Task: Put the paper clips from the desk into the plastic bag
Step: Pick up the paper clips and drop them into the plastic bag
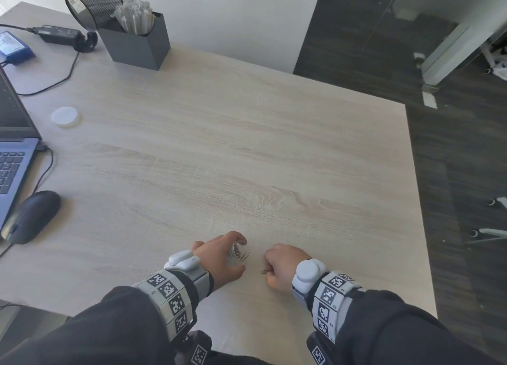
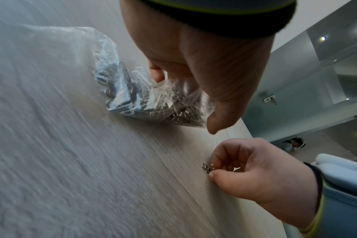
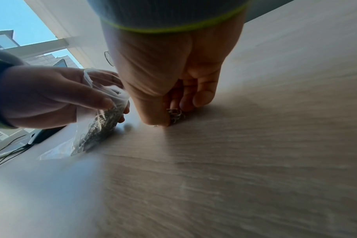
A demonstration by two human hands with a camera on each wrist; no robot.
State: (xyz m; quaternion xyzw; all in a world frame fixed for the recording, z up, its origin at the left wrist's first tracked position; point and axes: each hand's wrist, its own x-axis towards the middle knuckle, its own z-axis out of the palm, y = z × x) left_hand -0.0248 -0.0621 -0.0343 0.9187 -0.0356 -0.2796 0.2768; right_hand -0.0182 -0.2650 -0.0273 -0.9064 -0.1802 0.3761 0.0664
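Note:
A clear plastic bag [image 2: 145, 99] holding many metal paper clips rests on the pale wooden desk [image 1: 247, 145] near its front edge. My left hand [image 1: 219, 260] grips the bag [image 1: 238, 253] at its top, thumb and fingers curled round the plastic [image 3: 104, 112]. Just to the right, my right hand [image 1: 282, 266] pinches a small bunch of paper clips [image 2: 207, 167] between thumb and fingers, low against the desk [image 3: 255, 145]. These clips [image 3: 175, 115] poke out under the fingertips [image 3: 202, 98] and show as a small glint [image 1: 264, 271] in the head view.
A laptop [image 1: 13, 156], a dark mouse [image 1: 33, 216] and cables lie at the left. A white round lid [image 1: 65, 116], a grey box of wrapped straws [image 1: 137, 40] and a tipped mesh cup [image 1: 93, 2] sit further back. The desk's right edge [image 1: 419, 200] drops to dark floor.

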